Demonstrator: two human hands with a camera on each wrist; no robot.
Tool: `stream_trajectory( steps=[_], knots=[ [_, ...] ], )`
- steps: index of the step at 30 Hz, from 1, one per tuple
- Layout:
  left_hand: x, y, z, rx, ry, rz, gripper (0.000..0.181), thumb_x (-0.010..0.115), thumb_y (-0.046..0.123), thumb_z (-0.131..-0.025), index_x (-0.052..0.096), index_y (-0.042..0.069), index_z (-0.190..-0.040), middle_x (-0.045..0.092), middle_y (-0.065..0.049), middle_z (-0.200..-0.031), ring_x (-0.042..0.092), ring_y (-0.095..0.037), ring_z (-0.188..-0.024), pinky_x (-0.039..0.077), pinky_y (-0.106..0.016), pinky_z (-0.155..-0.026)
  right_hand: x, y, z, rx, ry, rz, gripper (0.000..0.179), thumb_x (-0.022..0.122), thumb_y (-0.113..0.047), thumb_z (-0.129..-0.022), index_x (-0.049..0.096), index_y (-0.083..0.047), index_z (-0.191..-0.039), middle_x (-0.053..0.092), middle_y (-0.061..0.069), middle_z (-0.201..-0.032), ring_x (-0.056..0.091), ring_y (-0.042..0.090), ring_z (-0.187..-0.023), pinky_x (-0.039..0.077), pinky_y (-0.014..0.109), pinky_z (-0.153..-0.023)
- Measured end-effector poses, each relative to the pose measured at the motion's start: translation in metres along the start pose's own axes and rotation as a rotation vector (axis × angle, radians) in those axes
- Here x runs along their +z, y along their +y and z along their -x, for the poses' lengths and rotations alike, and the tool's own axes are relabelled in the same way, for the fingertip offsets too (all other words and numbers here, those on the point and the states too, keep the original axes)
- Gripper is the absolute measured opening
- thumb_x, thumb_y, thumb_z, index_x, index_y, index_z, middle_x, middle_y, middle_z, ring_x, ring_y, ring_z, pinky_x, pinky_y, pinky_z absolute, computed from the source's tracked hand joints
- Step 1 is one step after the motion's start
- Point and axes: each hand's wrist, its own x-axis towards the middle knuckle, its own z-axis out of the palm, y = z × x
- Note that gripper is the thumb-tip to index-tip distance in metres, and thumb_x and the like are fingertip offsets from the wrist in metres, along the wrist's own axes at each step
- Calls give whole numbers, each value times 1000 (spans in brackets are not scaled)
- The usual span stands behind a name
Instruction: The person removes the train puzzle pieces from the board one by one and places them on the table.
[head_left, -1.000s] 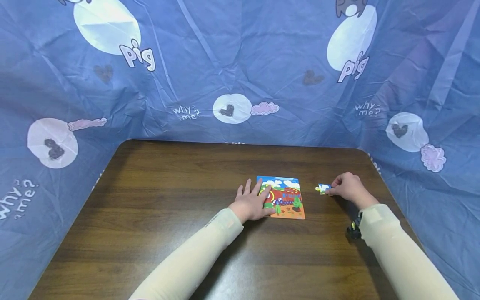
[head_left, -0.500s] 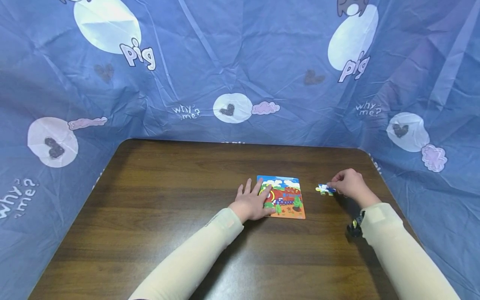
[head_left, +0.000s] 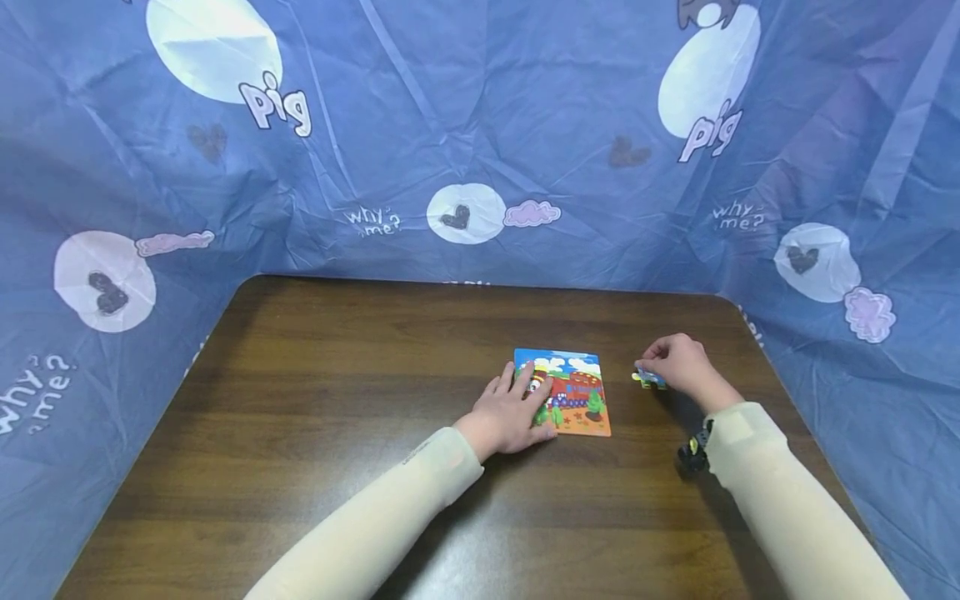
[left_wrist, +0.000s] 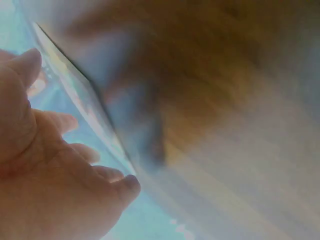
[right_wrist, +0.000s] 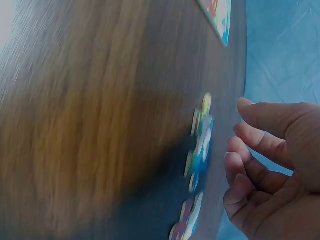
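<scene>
The left hand point(head_left: 504, 417) lies over the left part of a colourful picture board point(head_left: 581, 423), its fingers extended. Printed on the board are a red train, clouds and green trees. In the left wrist view, the left hand point(left_wrist: 60, 155) is beside the board's pale edge point(left_wrist: 82, 90). To the right of the board, the right hand point(head_left: 678, 367) hovers over jigsaw pieces point(head_left: 647, 380), partly covering them. In the right wrist view, the fingers of the right hand point(right_wrist: 270, 160) are loosely bent, with a gap from the thumb and nothing between. Blue-and-yellow jigsaw pieces point(right_wrist: 202, 142) lie beside a reddish piece point(right_wrist: 185, 222).
Brown wood-grain table point(head_left: 337, 400) extends around both hands. A blue printed cloth point(head_left: 375, 150) hangs behind and along the sides. A dark wrist device point(head_left: 692, 457) sits under the right sleeve.
The right hand has shifted left from the right end of the jigsaw pieces to above them. The left hand has slid slightly toward the near side, its fingers closer together.
</scene>
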Motion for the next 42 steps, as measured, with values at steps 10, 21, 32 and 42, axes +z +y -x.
stream_trajectory(
  steps=[10,21,32,42],
  knots=[
    [0,14,19,115,-35,-11,81,45,66,-100,19,25,-165,7,-10,-170,6,-37,-153,18,-44,-119,14,-33,-11,-51,-40,-63,20,75,-21,-94,74,-1,-95,68,8,-86,60,23,-74,51,39,-64],
    [6,6,22,137,-34,-22,81,46,67,-99,21,27,-165,8,-10,-169,7,-37,-152,20,-44,-119,43,-70,-27,-157,-147,-89,12,78,-19,-92,78,-7,-95,69,1,-84,60,20,-75,51,39,-68],
    [10,2,21,146,-46,-29,80,45,68,-99,20,29,-165,7,-8,-170,6,-36,-153,19,-43,-119,64,-98,-28,-192,-238,-90,10,77,-17,-93,79,-9,-98,72,0,-90,63,17,-80,53,39,-75],
    [10,0,21,138,-58,-24,82,47,68,-99,17,31,-165,5,-7,-170,4,-34,-153,18,-42,-119,72,-106,-35,-169,-264,-71,6,77,-19,-93,81,-15,-96,73,-2,-95,64,18,-91,51,43,-85]
  ],
)
